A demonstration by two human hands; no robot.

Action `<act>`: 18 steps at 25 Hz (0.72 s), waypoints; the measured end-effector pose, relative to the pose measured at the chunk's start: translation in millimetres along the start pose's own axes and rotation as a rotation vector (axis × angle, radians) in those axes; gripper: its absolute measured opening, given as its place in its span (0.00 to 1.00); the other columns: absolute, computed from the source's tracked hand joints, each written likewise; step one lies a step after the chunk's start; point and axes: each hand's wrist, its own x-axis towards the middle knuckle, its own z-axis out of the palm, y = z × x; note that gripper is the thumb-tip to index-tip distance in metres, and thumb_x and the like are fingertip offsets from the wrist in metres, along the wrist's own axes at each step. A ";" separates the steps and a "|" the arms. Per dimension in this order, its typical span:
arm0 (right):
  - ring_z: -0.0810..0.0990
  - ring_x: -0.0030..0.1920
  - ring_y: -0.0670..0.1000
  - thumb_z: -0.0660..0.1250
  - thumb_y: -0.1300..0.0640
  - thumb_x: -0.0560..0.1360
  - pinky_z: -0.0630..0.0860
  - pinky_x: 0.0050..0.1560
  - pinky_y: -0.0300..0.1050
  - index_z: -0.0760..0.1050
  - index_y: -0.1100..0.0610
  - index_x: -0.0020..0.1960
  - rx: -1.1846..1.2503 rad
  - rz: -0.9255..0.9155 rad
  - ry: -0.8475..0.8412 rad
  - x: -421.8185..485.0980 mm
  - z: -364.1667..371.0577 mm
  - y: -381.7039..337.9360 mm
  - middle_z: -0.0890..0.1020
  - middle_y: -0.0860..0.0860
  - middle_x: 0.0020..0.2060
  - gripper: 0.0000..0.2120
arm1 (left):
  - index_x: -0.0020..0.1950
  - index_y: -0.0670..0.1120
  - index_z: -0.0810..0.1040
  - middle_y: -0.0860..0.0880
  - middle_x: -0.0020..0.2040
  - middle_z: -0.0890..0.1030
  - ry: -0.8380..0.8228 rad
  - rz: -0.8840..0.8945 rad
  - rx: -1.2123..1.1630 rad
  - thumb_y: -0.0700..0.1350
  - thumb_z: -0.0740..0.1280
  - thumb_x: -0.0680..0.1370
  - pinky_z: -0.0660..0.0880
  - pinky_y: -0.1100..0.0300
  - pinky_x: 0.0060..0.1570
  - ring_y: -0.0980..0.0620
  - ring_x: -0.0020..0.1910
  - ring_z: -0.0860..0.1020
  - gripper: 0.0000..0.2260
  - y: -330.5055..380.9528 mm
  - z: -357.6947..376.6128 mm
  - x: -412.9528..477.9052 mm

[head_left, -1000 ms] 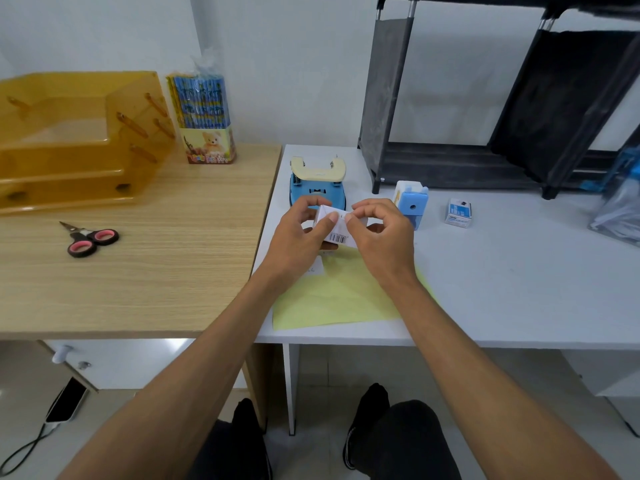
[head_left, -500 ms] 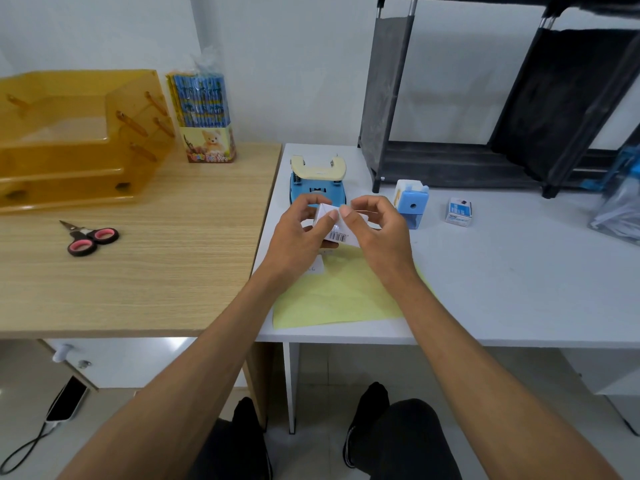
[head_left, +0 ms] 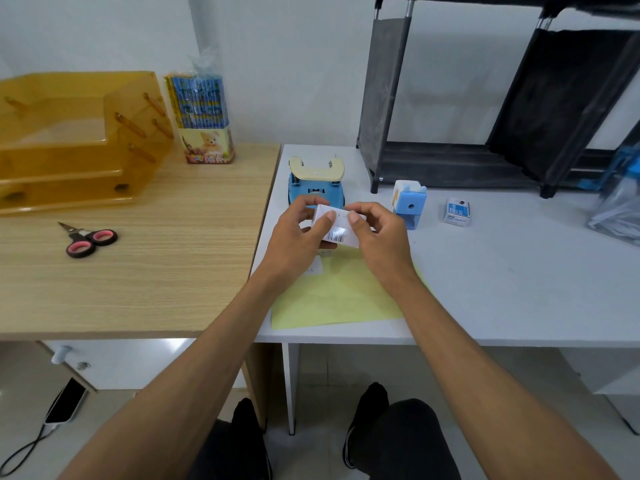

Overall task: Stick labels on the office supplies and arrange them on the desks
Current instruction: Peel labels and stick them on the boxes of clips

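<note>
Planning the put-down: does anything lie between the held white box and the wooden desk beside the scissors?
Nothing visible. The left hand and right hand hold the white box; the wooden desk lies bare from there to the scissors.

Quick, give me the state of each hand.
Left hand: holds the white box, thumb on top.
Right hand: holds the same box, thumb on top.

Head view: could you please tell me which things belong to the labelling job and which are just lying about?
Job: white box in left hand and right hand, yellow sheet, hole punch, pencil sharpener, staple box, scissors, pencil pack.
Lying about: black rack, phone, plastic bag.
</note>
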 end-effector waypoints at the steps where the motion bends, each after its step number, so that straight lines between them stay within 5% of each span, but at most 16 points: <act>1: 0.80 0.50 0.47 0.65 0.58 0.79 0.76 0.40 0.30 0.78 0.53 0.54 0.012 -0.004 0.000 -0.3 -0.2 -0.3 0.82 0.50 0.50 0.05 | 0.60 0.49 0.73 0.43 0.57 0.79 -0.001 0.004 -0.002 0.46 0.66 0.81 0.83 0.54 0.41 0.49 0.48 0.84 0.09 -0.3 -0.1 0.0; 18: 0.81 0.52 0.48 0.65 0.58 0.79 0.79 0.42 0.34 0.78 0.51 0.53 0.016 -0.036 -0.009 -0.6 -0.8 0.4 0.82 0.49 0.51 0.06 | 0.61 0.46 0.73 0.43 0.56 0.79 0.004 0.002 -0.006 0.46 0.66 0.81 0.81 0.59 0.39 0.48 0.49 0.83 0.10 1.6 0.4 -1.2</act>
